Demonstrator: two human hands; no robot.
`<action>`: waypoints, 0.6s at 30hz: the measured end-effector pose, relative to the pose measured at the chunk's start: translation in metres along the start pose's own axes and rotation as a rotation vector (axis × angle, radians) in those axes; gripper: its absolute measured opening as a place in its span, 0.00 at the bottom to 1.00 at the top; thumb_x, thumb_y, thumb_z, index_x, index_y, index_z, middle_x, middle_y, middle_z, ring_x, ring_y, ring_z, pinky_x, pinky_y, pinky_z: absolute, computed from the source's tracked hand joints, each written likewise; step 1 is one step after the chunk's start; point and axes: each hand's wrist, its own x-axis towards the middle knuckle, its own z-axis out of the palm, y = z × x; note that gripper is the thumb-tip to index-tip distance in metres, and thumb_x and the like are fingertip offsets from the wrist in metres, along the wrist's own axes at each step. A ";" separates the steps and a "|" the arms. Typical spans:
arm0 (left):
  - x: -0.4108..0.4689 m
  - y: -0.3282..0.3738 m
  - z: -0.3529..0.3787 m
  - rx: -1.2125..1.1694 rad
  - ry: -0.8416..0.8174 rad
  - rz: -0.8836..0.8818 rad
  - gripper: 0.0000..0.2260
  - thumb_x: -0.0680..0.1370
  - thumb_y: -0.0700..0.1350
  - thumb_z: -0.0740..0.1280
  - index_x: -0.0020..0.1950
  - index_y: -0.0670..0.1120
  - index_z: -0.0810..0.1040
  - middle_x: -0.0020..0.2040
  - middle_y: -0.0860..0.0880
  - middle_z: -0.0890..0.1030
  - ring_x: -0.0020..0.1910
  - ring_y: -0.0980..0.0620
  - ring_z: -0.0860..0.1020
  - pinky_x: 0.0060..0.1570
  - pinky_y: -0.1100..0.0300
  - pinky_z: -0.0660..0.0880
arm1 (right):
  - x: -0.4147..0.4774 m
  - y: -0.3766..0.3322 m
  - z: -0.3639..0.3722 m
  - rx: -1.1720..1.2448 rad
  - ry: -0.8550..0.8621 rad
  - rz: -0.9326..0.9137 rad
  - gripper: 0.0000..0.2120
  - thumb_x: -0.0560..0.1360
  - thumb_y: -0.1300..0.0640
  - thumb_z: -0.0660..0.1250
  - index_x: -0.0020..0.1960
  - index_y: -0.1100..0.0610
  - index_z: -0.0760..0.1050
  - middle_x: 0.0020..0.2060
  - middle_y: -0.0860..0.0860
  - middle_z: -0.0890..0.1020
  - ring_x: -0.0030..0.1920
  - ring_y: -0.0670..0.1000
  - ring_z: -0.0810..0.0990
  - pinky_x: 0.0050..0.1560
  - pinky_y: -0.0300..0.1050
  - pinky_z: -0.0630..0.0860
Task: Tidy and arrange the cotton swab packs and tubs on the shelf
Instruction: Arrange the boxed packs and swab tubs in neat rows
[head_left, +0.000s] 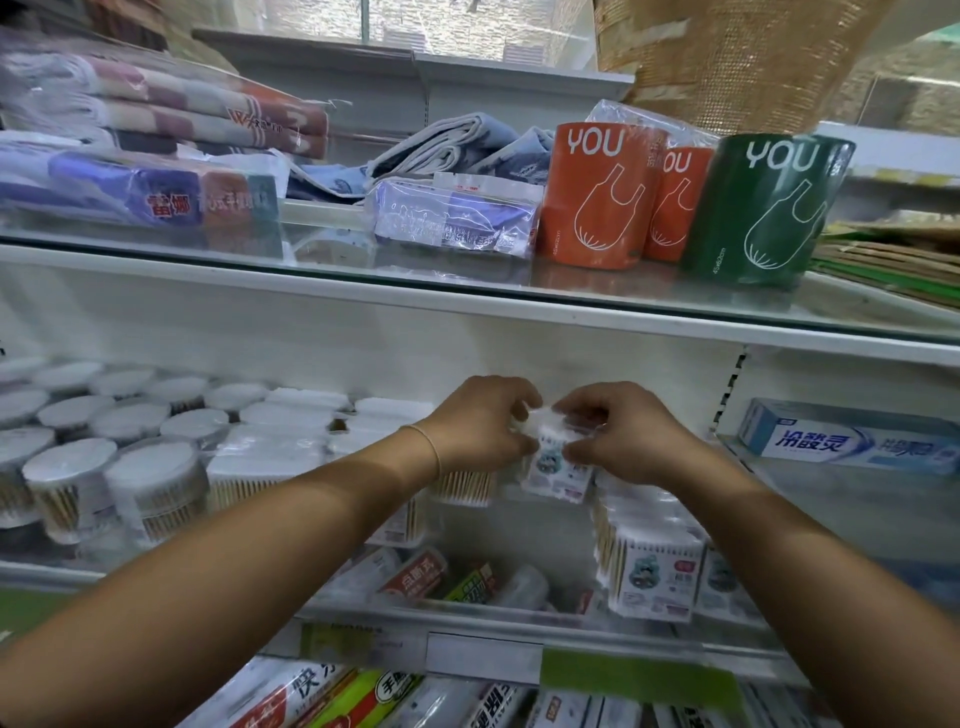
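Observation:
Both hands meet at the middle of the glass shelf (467, 616). My left hand (480, 423) and my right hand (618, 434) pinch the top of one clear cotton swab pack (556, 475) with a small cartoon label, held above the shelf. Another swab pack (462, 488) with wooden sticks sits under my left wrist. More labelled packs (657, 577) stand at the front right. Round swab tubs (150, 488) with white tops fill the left side in rows. Rectangular swab boxes (280, 447) stand between the tubs and my hands.
The shelf above carries orange (592, 197) and green (763, 208) rolls marked YOU, folded towels (156, 119) and bagged cloths. A toothpaste box (847, 436) lies on the shelf to the right. Wrapped rolls (415, 577) lie below the glass shelf.

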 end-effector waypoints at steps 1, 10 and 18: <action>0.001 0.000 0.003 0.046 -0.021 0.001 0.18 0.73 0.49 0.73 0.62 0.51 0.77 0.55 0.52 0.81 0.52 0.52 0.78 0.53 0.59 0.74 | 0.001 0.000 0.004 -0.036 -0.009 -0.012 0.21 0.67 0.63 0.78 0.58 0.51 0.81 0.49 0.47 0.83 0.48 0.44 0.81 0.45 0.30 0.73; 0.007 0.008 0.030 0.400 -0.028 0.093 0.12 0.75 0.48 0.70 0.57 0.48 0.81 0.51 0.45 0.76 0.50 0.44 0.75 0.48 0.54 0.73 | 0.009 0.006 0.026 -0.375 -0.032 -0.082 0.20 0.71 0.60 0.73 0.62 0.50 0.80 0.56 0.48 0.83 0.55 0.51 0.80 0.56 0.44 0.76; 0.010 0.012 0.031 0.587 -0.077 0.158 0.12 0.76 0.42 0.66 0.59 0.49 0.77 0.50 0.46 0.78 0.50 0.43 0.77 0.43 0.56 0.63 | 0.013 0.008 0.031 -0.439 -0.005 -0.043 0.14 0.70 0.56 0.75 0.55 0.48 0.83 0.50 0.46 0.85 0.51 0.51 0.81 0.51 0.44 0.77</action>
